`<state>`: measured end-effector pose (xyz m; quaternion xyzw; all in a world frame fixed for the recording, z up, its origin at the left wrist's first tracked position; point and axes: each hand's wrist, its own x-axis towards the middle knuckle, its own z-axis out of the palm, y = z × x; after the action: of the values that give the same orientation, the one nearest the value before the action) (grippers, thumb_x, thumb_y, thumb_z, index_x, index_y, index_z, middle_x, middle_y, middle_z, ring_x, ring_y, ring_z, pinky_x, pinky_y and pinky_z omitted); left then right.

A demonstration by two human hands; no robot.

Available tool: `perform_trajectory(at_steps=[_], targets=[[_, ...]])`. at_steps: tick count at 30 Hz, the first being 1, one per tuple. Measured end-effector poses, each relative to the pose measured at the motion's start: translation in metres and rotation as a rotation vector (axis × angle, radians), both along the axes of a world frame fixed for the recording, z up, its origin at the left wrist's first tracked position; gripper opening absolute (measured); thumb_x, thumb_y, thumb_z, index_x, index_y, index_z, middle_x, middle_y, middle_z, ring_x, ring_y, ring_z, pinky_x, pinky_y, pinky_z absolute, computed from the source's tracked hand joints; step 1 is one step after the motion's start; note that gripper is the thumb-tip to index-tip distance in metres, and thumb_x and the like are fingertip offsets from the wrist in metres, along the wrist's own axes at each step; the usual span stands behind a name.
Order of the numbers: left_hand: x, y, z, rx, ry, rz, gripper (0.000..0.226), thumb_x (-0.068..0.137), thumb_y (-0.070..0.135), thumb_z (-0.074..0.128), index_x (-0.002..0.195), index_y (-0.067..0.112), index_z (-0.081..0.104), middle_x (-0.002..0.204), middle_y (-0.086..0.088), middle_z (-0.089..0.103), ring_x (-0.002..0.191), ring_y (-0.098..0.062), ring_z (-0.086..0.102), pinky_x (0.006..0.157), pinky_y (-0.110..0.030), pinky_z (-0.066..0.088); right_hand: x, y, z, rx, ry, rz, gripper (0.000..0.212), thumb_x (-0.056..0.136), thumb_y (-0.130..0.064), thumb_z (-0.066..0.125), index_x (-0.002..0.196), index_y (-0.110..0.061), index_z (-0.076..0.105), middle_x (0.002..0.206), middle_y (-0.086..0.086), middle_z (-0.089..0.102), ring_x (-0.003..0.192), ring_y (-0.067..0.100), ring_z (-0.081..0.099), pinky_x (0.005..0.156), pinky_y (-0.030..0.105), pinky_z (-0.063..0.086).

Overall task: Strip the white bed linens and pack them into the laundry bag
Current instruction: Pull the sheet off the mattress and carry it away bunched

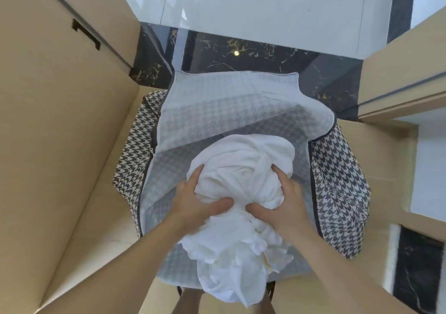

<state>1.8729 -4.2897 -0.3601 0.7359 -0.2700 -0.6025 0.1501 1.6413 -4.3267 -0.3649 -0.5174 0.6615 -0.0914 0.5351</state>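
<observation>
The crumpled bundle of white cotton bed linens lies nearest, its loose tail hanging over the near rim of the bag toward the person's legs. The left hand grips the bundle's left flank, fingers spread over the cloth and thumb dug into a fold at its waist. The right hand grips the right flank the same way, and the two thumbs nearly meet.

Between the hands, the rounded head of the bundle sits inside the open mouth of the black-and-white houndstooth fabric laundry bag. The bag's pale-lined flap is thrown back at the far edge. Whether the linen rests on the bag's bottom cannot be told.

The step looks like stuffing. It would go best by pressing the head down toward the far corners first, then feeding the tail in after it. The right wall sags outward and may need propping.
</observation>
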Motion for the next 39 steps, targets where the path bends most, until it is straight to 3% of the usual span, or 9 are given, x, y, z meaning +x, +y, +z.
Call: perform_trajectory(at_steps=[5,9,14,18,21,25,30,34,39], targets=[[-0.009,-0.024,-0.074,0.014,-0.088,-0.001,0.119,0.04,0.074,0.082,0.146,0.054,0.031,0.147,0.003,0.031,0.132,-0.026,0.046,0.1,-0.05,0.051,-0.004,-0.02,-0.082,-0.043,0.088,-0.038,0.099,0.064,-0.043,0.088,0.144,-0.055,0.03,0.127,-0.01,0.03,0.118,0.01,0.035,0.102,0.033,0.035],[-0.01,-0.049,-0.111,-0.011,-0.313,-0.101,0.109,0.049,0.078,0.07,0.146,0.052,0.026,0.152,0.003,0.022,0.14,-0.033,0.031,0.112,-0.051,0.036,0.008,-0.041,-0.126,-0.074,0.141,-0.073,0.097,0.06,-0.054,0.082,0.139,-0.064,0.025,0.146,-0.006,0.027,0.134,0.023,0.029,0.107,0.04,0.033],[-0.018,-0.058,-0.147,-0.122,-0.638,-0.357,0.1,0.078,0.078,0.047,0.157,0.039,-0.001,0.164,0.0,-0.006,0.15,-0.028,-0.008,0.116,-0.058,0.011,0.015,-0.054,-0.168,-0.139,0.262,-0.05,0.104,0.067,-0.059,0.083,0.152,-0.046,0.025,0.162,0.002,0.017,0.148,0.029,0.017,0.116,0.049,0.022],[-0.01,-0.055,-0.17,-0.139,-0.699,-0.531,0.103,0.075,0.085,0.022,0.158,0.03,0.001,0.166,-0.004,0.001,0.152,-0.027,-0.004,0.119,-0.061,0.008,0.011,-0.057,-0.181,-0.181,0.326,0.043,0.106,0.068,-0.067,0.077,0.156,-0.04,0.023,0.162,0.008,0.018,0.148,0.032,0.017,0.117,0.05,0.019],[-0.008,-0.054,-0.17,-0.086,-0.685,-0.552,0.099,0.079,0.084,0.025,0.158,0.029,0.004,0.166,-0.005,0.004,0.152,-0.028,-0.004,0.118,-0.061,0.008,0.01,-0.057,-0.172,-0.137,0.434,0.129,0.107,0.072,-0.072,0.069,0.157,-0.042,0.013,0.165,0.006,0.011,0.151,0.032,0.009,0.113,0.062,0.024],[-0.014,-0.045,-0.124,-0.17,-0.691,-0.51,0.08,0.09,0.066,0.033,0.157,0.026,0.015,0.164,-0.004,0.012,0.151,-0.026,0.003,0.116,-0.057,0.015,0.015,-0.053,-0.125,-0.08,0.439,0.087,0.099,0.081,-0.066,0.067,0.158,-0.042,0.011,0.167,0.004,0.005,0.152,0.029,0.001,0.113,0.067,0.024],[0.006,-0.029,-0.031,-0.154,-0.512,-0.495,0.071,0.1,0.051,0.041,0.159,0.022,0.015,0.164,-0.007,0.015,0.151,-0.024,0.009,0.121,-0.048,0.017,0.016,-0.039,-0.024,-0.081,0.35,0.11,0.087,0.088,-0.06,0.063,0.158,-0.041,0.015,0.167,0.003,0.002,0.153,0.026,-0.002,0.119,0.055,0.019],[0.035,-0.025,0.066,-0.181,-0.518,-0.472,0.07,0.101,0.048,0.041,0.159,0.019,0.014,0.162,-0.009,0.021,0.151,-0.025,0.012,0.121,-0.045,0.017,0.03,-0.038,0.074,-0.11,0.387,0.257,0.083,0.092,-0.056,0.06,0.158,-0.041,0.011,0.167,0.0,0.0,0.153,0.023,-0.005,0.119,0.05,0.02],[0.072,-0.01,0.2,-0.25,-0.617,-0.334,0.07,0.101,0.045,0.042,0.16,0.018,0.015,0.164,-0.01,0.017,0.152,-0.026,0.009,0.123,-0.042,0.012,0.069,-0.044,0.204,-0.17,0.389,0.429,0.082,0.096,-0.048,0.058,0.16,-0.039,0.008,0.167,0.0,-0.002,0.153,0.024,-0.005,0.119,0.055,0.022]])
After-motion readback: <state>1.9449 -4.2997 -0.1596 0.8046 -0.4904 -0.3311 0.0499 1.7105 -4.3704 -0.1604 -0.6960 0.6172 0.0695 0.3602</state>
